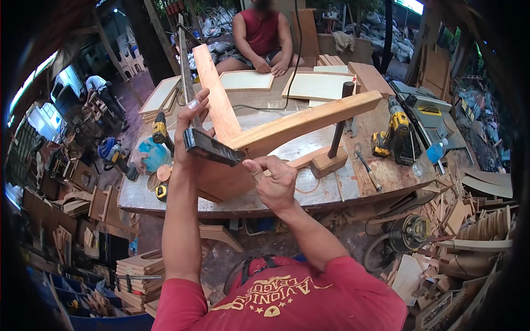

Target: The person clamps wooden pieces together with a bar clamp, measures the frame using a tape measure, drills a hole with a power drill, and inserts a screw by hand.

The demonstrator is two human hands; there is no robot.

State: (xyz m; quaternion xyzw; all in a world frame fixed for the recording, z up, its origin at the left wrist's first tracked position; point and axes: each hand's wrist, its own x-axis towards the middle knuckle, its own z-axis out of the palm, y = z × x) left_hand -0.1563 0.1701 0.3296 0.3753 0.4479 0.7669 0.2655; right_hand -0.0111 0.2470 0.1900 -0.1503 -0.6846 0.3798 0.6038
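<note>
A wooden frame [309, 124] of joined boards stands on the workbench [243, 205], with one long board reaching right and another board [212, 88] reaching up and away. My left hand [193, 118] is wrapped round a long metal bar clamp [212, 147], whose dark jaw lies across the corner of the frame. At the end of that jaw, my right hand [274, 179] is closed, thumb against forefinger, near the clamp's screw; its grip is partly hidden. A mallet [329, 161] with a dark handle stands head down right of the frame.
Across the bench a person [262, 38] sits with hands on a pale panel [248, 80]. Drills [398, 124] [159, 129], a bottle [430, 157] and a chisel-like tool [368, 170] lie around the frame. A cable crosses the bench. Another person [99, 88] stands far left.
</note>
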